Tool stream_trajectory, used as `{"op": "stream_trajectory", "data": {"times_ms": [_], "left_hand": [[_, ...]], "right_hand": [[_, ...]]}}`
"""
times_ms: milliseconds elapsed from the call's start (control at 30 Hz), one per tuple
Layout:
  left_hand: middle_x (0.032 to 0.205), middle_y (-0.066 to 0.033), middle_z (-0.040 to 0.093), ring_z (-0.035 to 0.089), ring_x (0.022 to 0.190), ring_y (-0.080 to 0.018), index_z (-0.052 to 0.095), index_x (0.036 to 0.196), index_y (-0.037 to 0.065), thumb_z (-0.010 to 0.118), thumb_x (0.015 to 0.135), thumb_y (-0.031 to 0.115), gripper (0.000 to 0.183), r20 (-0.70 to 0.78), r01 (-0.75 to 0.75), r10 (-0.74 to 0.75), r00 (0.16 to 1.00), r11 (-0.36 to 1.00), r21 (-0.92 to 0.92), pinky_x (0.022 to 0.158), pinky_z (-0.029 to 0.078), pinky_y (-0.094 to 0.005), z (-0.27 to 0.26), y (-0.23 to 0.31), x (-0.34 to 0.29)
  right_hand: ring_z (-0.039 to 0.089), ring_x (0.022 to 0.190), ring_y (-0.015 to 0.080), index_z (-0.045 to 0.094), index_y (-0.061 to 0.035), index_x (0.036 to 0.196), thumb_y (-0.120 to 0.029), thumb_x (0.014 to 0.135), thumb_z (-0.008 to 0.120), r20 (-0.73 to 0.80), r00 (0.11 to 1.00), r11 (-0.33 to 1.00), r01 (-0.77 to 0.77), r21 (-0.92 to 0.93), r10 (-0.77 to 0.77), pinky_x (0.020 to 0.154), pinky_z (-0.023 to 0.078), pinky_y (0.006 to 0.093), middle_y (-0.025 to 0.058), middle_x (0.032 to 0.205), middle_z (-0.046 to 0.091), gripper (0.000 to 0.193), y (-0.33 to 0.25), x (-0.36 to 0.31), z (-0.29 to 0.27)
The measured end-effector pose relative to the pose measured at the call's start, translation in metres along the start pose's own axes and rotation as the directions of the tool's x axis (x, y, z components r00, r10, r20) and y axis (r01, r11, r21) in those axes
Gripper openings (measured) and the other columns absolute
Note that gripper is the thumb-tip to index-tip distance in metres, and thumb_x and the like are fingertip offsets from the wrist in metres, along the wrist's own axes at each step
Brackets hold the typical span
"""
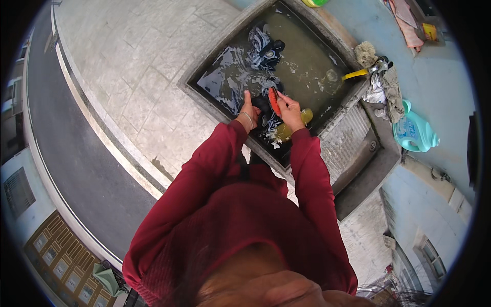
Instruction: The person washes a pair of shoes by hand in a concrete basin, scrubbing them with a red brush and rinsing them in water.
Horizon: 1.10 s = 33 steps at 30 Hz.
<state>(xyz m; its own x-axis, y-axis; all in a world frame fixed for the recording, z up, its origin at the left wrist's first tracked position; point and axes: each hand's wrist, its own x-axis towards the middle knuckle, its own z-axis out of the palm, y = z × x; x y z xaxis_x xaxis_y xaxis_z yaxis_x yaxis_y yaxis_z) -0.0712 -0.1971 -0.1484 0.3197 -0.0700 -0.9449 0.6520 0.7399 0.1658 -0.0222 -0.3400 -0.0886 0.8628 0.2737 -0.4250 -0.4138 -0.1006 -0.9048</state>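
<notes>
A concrete wash basin (215, 109) full of murky water lies before me. At its near side my left hand (249, 113), thumb raised, grips a dark shoe (262, 106) that is partly under water. My right hand (291, 113) holds a red scrub brush (274, 101) close to that shoe, just above the water. Another dark item with a round patch, looking like the matching shoe (267, 54), floats towards the far left of the basin. Beside my right wrist a yellowish object (307, 116) sits in the water, its kind unclear.
A yellow spout (354, 74) reaches over the basin's right rim, near a scrubbing ball (365, 53) and hanging grey cloths (393, 94). A turquoise detergent jug (415, 129) stands farther right. A ridged concrete washboard (348, 140) adjoins the basin. Paving (133, 66) and a road (82, 117) lie left.
</notes>
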Motion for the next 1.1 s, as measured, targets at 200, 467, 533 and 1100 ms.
{"op": "stream_trajectory", "data": {"times_ms": [200,467,533,1100], "left_hand": [[0.083,-0.0080,0.062,0.059,0.078,-0.0276,0.057,0.089,0.008,0.049,0.074,0.033,0.031,0.293,0.175,-0.186,0.938,0.982,0.065,0.069,0.046,-0.0453,0.008,0.012,-0.030],[0.099,-0.0132,0.058,0.058,0.090,-0.0294,0.050,0.106,-0.003,0.043,0.070,-0.003,0.037,0.440,-0.112,0.120,0.890,0.993,-0.045,0.080,0.046,-0.0459,0.005,-0.023,-0.038],[0.099,-0.0121,0.058,0.057,0.090,-0.0281,0.050,0.105,-0.001,0.045,0.071,0.000,0.035,0.403,-0.108,0.110,0.909,0.994,-0.029,0.080,0.045,-0.0454,-0.001,-0.032,-0.020],[0.102,-0.0103,0.057,0.058,0.091,-0.0265,0.048,0.110,0.003,0.043,0.073,-0.012,0.040,0.301,-0.129,0.092,0.949,0.986,0.103,0.077,0.049,-0.0437,-0.009,-0.033,-0.012]], "right_hand": [[0.047,0.057,0.0026,0.059,-0.0026,0.109,-0.014,0.087,0.052,-0.035,0.996,0.996,0.083,-0.024,-0.084,0.050,0.039,0.0180,-0.0026,0.074,0.059,0.026,-0.001,-0.014,-0.007],[0.052,0.065,0.0053,0.057,-0.0011,0.110,-0.015,0.089,0.050,-0.013,0.995,0.991,-0.093,0.100,0.095,0.058,0.043,0.0192,0.0001,0.082,0.061,0.027,0.002,-0.007,-0.020],[0.053,0.068,0.0052,0.057,-0.0006,0.111,-0.015,0.089,0.049,-0.008,0.996,0.992,-0.083,0.098,0.085,0.061,0.044,0.0191,0.0000,0.084,0.061,0.027,0.004,-0.006,-0.020],[0.054,0.085,0.0098,0.057,0.0002,0.110,-0.013,0.085,0.052,0.027,0.998,0.999,0.049,-0.016,-0.049,0.077,0.043,0.0227,0.0049,0.098,0.061,0.028,0.018,-0.002,-0.014]]}}
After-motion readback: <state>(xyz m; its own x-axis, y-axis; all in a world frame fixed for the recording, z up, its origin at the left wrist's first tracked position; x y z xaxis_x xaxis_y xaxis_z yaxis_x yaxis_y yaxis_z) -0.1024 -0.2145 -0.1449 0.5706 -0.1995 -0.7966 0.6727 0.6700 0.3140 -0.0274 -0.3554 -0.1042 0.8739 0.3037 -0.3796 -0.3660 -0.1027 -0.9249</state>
